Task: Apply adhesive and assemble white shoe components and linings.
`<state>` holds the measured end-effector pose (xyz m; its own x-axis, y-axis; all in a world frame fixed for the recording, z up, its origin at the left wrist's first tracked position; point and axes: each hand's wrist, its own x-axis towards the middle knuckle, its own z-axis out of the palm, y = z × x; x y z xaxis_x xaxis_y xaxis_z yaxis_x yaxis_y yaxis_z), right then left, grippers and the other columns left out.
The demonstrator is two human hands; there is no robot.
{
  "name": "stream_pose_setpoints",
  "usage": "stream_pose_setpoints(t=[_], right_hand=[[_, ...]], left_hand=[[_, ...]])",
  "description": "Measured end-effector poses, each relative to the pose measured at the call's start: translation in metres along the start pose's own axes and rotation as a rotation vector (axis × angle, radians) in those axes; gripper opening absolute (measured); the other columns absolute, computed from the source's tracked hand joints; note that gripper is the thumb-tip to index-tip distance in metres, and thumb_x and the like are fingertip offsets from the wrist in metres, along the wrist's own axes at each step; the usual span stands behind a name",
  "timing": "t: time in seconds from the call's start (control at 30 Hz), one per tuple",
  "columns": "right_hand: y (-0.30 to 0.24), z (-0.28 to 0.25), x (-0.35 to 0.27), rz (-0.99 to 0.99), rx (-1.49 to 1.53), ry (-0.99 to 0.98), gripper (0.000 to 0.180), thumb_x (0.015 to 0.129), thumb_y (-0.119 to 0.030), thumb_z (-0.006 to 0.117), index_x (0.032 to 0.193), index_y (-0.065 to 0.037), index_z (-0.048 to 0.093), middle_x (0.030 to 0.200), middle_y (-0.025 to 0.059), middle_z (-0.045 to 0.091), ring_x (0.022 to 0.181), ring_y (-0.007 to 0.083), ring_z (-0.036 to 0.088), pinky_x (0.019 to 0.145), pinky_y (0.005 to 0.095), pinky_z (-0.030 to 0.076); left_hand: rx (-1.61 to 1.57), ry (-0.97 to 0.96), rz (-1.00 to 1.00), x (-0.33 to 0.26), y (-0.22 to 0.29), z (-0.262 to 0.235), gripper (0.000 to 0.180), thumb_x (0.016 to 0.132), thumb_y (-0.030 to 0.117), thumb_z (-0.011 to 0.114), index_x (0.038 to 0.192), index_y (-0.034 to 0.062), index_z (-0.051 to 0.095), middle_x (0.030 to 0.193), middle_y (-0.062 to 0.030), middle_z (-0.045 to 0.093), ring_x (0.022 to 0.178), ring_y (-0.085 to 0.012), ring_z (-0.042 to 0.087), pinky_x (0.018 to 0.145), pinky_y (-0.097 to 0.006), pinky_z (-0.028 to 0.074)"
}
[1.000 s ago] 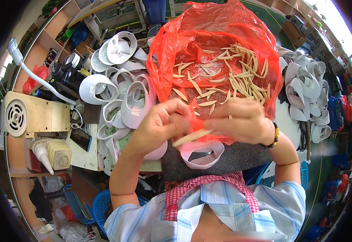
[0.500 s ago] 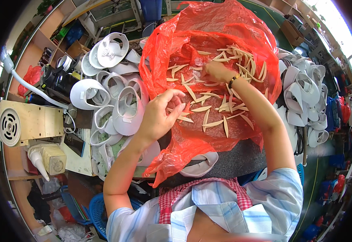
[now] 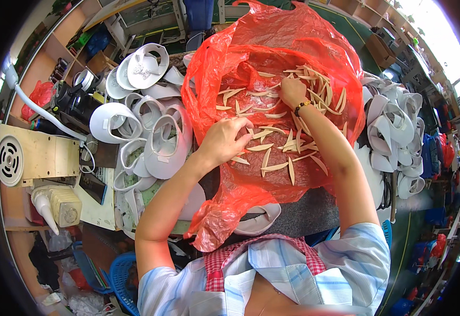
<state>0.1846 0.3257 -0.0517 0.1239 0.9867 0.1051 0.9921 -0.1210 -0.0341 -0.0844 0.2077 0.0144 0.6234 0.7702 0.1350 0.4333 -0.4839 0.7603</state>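
A red plastic bag lies spread open before me, with several cream-coloured, curved, pointed strips scattered over it. Low over the strips at the left is my left hand, its fingers bent and the thumb apart from them. The tip of one strip shows between thumb and fingers, and I see no firm hold on it. My right hand, with a beaded bracelet at the wrist, reaches into the bag beside the thicker heap of strips. Its fingers are drawn together downward, and whatever they pinch is hidden.
White sun visors are piled left of the bag, and more visors are stacked at the right. Far left stand a wooden box with a round vent and a white-nozzled bottle. A blue basket sits below the table edge.
My right hand has moved a little to the right, towards the heap of strips. My left hand has shifted right and slightly down, over the strips beside it.
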Motion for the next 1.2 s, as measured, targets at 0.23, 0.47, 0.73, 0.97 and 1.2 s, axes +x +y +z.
stream_pose_setpoints(t=[0.23,0.47,0.73,0.97,1.2], right_hand=[[0.023,-0.012,-0.012,-0.178,-0.022,0.260,0.022,0.071,-0.021,0.067,0.089,-0.007,0.070,0.089,0.0158,0.068,0.083,0.0347,0.065,0.077,0.0447,0.052],[0.090,-0.146,-0.115,-0.367,0.329,0.241,0.018,0.074,-0.022,0.070,0.085,-0.007,0.070,0.081,0.0129,0.069,0.073,0.0303,0.066,0.067,0.0411,0.051],[0.090,-0.098,-0.279,-0.440,0.407,0.424,0.017,0.082,-0.013,0.069,0.096,-0.004,0.069,0.086,0.0058,0.065,0.073,0.0128,0.059,0.067,0.0245,0.049],[0.174,-0.064,-0.278,0.095,0.327,0.113,0.024,0.079,-0.025,0.071,0.093,-0.006,0.068,0.090,0.0130,0.062,0.087,0.0301,0.060,0.079,0.0406,0.048],[0.214,-0.089,-0.277,0.173,0.446,0.129,0.018,0.081,-0.022,0.066,0.087,-0.005,0.064,0.082,0.0147,0.065,0.081,0.0337,0.063,0.072,0.0445,0.048]], left_hand=[[0.098,-0.001,0.065,0.002,0.016,-0.001,0.024,0.083,0.016,0.064,0.103,0.0021,0.065,0.090,-0.0158,0.067,0.085,-0.0283,0.067,0.079,-0.036,0.051],[-0.021,-0.109,-0.030,-0.008,0.042,-0.021,0.024,0.085,0.011,0.066,0.107,0.0025,0.064,0.084,-0.0037,0.066,0.075,-0.0090,0.063,0.068,-0.026,0.051],[0.155,-0.353,0.234,0.004,0.085,0.041,0.031,0.082,0.017,0.068,0.108,-0.0004,0.062,0.089,-0.0155,0.066,0.080,-0.0251,0.065,0.074,-0.035,0.051],[0.218,-0.517,0.203,0.000,0.090,0.053,0.033,0.082,0.017,0.068,0.110,0.0000,0.062,0.093,-0.0173,0.066,0.086,-0.0280,0.065,0.079,-0.037,0.050],[0.228,-0.414,0.129,-0.019,0.083,0.024,0.032,0.083,0.020,0.067,0.107,0.0009,0.063,0.092,-0.0191,0.067,0.089,-0.0335,0.065,0.079,-0.040,0.050]])
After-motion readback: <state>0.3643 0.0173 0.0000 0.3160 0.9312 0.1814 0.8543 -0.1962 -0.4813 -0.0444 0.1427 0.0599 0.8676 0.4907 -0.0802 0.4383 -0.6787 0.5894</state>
